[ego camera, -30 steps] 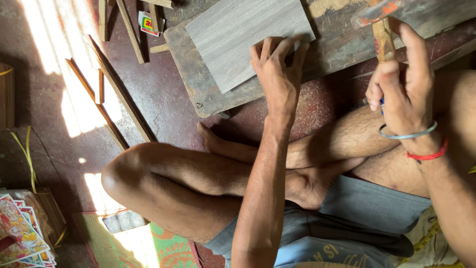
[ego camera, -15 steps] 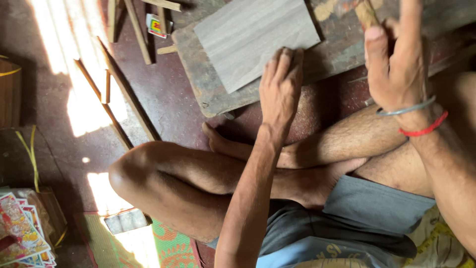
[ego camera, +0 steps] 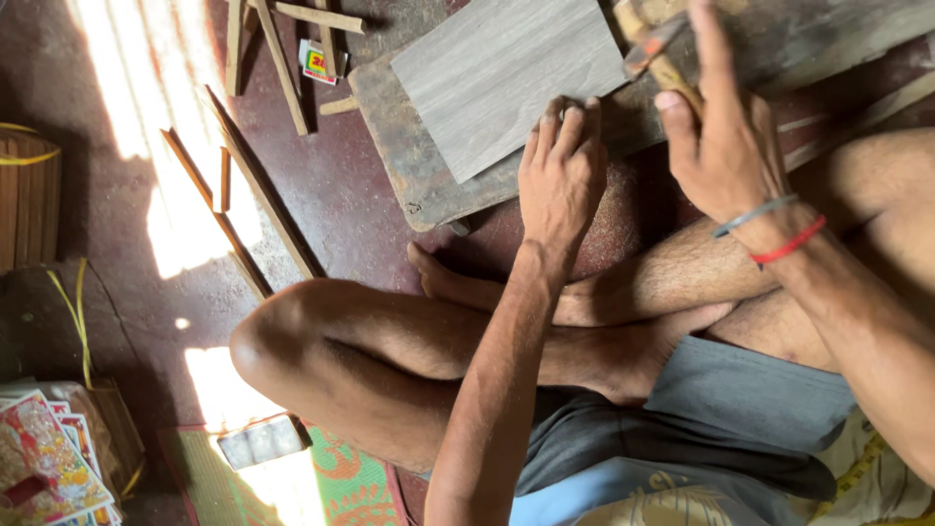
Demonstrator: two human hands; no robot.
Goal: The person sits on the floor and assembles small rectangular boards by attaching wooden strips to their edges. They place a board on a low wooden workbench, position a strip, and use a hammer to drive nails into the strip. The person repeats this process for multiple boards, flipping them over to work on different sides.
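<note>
I sit cross-legged on a dark red floor. My left hand lies flat, its fingers spread on the lower edge of a pale grey board. That board rests on a dark, worn wooden slab. My right hand, with a grey and a red band at the wrist, grips a wooden-handled tool with a metal piece. It holds the tool tilted just above the slab, right of the grey board. The tool's top end is cut off by the frame edge.
Thin wooden strips lie on the floor to the left, more at the top by a small colourful box. Printed cards sit at the bottom left beside a green mat. My bent knee fills the middle.
My left hand has slid a little down the grey board toward its edge. My right hand has shifted left, and the tool now leans instead of standing upright.
</note>
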